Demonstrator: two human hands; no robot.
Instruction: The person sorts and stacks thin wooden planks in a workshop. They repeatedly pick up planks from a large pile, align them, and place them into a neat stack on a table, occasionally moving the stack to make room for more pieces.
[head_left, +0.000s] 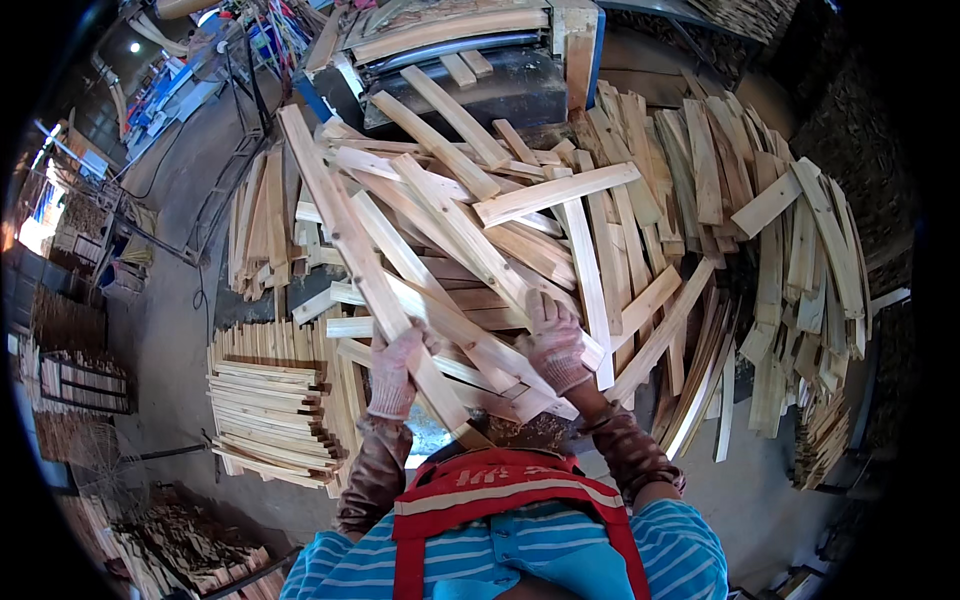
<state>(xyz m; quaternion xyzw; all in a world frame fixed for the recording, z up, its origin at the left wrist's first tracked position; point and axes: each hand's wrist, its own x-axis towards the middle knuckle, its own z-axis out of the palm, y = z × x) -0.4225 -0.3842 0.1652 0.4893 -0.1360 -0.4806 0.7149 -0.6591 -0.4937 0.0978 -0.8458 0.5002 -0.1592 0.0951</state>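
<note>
My left hand (398,368), in a worn pale glove, is closed round a long wooden plank (345,240). That plank slants from the far left down toward my apron and lies above the heap. My right hand (556,342), gloved too, has its fingers curled over the near end of another wooden plank (455,220) that points away to the far left. The underside of this grip is hidden. Between and beyond both hands spreads a loose pile of planks (555,195), crossing at many angles.
A neat stack of narrow boards (265,410) stands at the left. Beyond the pile is a machine (460,85) with a roller and a dark bed, short wood pieces on it. More planks (800,250) lean in bundles at the right. A metal frame (215,190) stands far left.
</note>
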